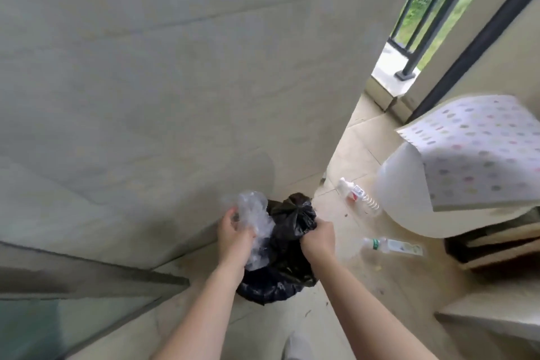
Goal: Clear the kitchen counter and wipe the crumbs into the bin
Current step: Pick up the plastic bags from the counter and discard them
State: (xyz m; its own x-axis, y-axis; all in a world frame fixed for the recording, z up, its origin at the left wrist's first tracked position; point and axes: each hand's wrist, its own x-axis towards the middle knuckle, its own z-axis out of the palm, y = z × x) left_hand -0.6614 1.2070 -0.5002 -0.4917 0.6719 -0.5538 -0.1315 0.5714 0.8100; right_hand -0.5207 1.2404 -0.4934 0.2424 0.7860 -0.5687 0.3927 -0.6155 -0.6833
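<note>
A black bin bag (280, 269) stands on the tiled floor against the wall, its top bunched up. My right hand (318, 238) grips the gathered black plastic at the bag's upper right. My left hand (233, 232) holds a crumpled piece of clear plastic (254, 216) over the bag's left side. The bag's opening is hidden by the plastic and my hands.
Two plastic bottles lie on the floor, one (358, 196) farther off and one (393, 245) to the right of the bag. A large white container (400, 193) under a polka-dot cloth (479, 152) stands at right. A grey wall (146, 82) is at left, a balcony railing (418, 38) beyond.
</note>
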